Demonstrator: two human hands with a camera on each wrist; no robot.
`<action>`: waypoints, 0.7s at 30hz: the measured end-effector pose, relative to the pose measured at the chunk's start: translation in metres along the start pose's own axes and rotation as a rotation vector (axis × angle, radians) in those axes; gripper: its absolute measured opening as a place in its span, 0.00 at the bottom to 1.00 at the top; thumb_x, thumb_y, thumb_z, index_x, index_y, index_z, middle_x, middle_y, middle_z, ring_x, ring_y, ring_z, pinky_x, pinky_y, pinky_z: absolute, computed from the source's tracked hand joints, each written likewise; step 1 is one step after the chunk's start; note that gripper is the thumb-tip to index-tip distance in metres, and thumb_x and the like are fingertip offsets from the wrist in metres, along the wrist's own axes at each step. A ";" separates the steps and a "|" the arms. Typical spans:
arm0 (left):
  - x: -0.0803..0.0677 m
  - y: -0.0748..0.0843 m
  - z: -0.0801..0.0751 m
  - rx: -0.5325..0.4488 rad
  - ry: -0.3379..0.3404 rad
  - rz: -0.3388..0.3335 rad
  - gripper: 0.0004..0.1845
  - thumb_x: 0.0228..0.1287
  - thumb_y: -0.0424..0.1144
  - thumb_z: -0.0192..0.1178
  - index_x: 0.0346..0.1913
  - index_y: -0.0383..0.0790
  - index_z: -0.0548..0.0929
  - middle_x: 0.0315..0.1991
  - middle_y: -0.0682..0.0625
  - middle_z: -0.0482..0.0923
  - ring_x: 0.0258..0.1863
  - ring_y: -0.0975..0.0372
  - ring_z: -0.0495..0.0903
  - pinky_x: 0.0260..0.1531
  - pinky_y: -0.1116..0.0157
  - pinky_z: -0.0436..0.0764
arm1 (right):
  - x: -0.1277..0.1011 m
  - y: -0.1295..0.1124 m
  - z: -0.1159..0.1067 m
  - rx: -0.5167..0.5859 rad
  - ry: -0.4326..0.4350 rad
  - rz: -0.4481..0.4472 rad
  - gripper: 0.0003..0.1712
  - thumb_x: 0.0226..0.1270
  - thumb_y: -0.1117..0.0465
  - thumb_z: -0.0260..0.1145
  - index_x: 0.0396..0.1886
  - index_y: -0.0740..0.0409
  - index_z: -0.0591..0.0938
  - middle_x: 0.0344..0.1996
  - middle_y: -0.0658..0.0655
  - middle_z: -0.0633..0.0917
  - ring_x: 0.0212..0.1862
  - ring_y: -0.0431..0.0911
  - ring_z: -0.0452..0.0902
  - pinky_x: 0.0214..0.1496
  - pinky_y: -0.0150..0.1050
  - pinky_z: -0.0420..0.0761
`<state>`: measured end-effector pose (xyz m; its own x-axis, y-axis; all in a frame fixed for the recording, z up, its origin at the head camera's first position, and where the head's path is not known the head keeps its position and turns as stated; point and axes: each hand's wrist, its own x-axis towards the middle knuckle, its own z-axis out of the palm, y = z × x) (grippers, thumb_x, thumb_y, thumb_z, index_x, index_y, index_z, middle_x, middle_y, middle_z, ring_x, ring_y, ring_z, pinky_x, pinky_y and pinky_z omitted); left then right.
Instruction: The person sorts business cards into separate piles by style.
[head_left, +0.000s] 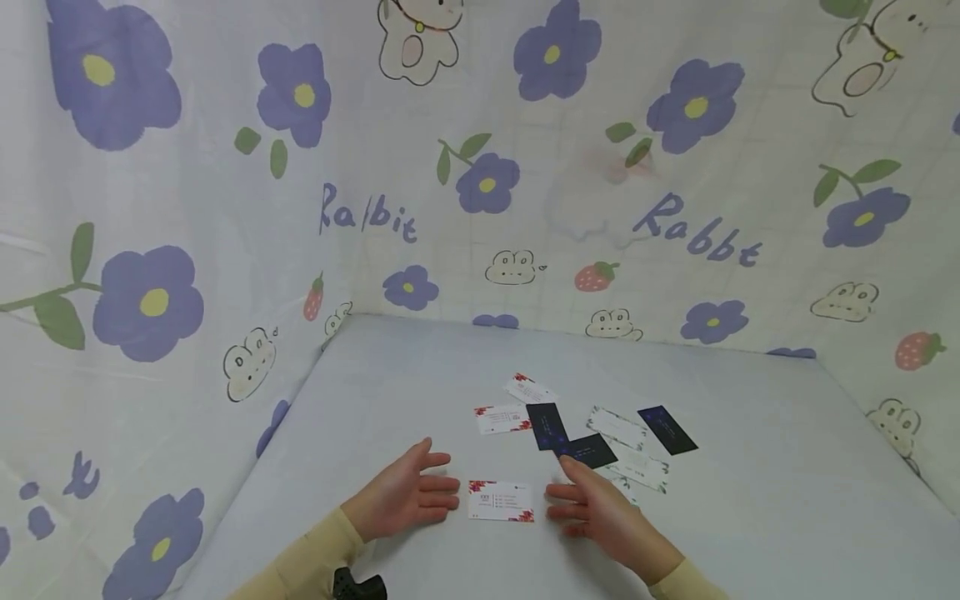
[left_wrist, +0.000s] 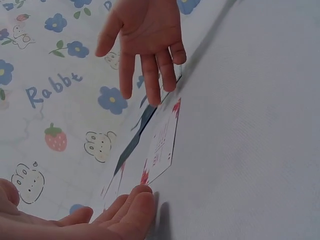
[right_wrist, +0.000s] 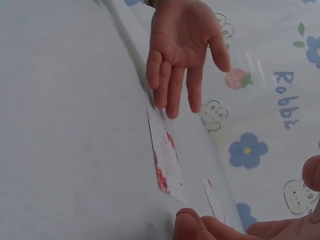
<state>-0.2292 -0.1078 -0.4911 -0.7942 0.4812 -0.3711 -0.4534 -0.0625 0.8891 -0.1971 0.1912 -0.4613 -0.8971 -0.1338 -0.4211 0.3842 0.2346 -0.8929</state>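
A white business card (head_left: 501, 501) with red flowers at its corners lies flat on the pale grey table (head_left: 390, 375), near the front. My left hand (head_left: 448, 482) rests open just to the left of it, fingers straight and pointing at its short edge. My right hand (head_left: 561, 493) lies open just to the right, mirroring the left. Neither hand holds anything, and a small gap shows at each end of the card. The left wrist view shows the card (left_wrist: 162, 145) between the right hand (left_wrist: 147, 50) and the left fingertips (left_wrist: 130, 210). The right wrist view shows the same card (right_wrist: 164, 157).
Several more cards lie scattered behind: two white red-flowered ones (head_left: 502, 418) (head_left: 528, 388), three dark ones (head_left: 547, 426) (head_left: 588, 450) (head_left: 667, 429), and white green-edged ones (head_left: 617, 427). A flower-and-rabbit printed cloth (head_left: 225, 208) walls the table on the left, back and right.
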 end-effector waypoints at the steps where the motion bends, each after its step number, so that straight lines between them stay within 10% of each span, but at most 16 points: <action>1: -0.002 0.000 -0.002 0.000 -0.003 0.007 0.47 0.79 0.66 0.34 0.80 0.28 0.48 0.74 0.22 0.58 0.71 0.34 0.69 0.73 0.41 0.66 | -0.002 0.001 -0.005 0.003 0.008 -0.001 0.50 0.78 0.33 0.45 0.81 0.64 0.47 0.69 0.75 0.73 0.58 0.57 0.83 0.54 0.49 0.84; 21: -0.026 0.013 -0.035 -0.063 0.003 0.110 0.46 0.80 0.66 0.25 0.81 0.29 0.41 0.78 0.22 0.47 0.77 0.33 0.55 0.79 0.42 0.55 | -0.028 0.022 -0.080 0.164 0.092 0.011 0.45 0.82 0.35 0.39 0.83 0.60 0.46 0.71 0.67 0.74 0.53 0.44 0.86 0.51 0.40 0.81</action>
<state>-0.2284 -0.1524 -0.4791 -0.8416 0.4657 -0.2737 -0.3885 -0.1697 0.9057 -0.1816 0.2769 -0.4562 -0.9060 -0.0417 -0.4213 0.4176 0.0749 -0.9055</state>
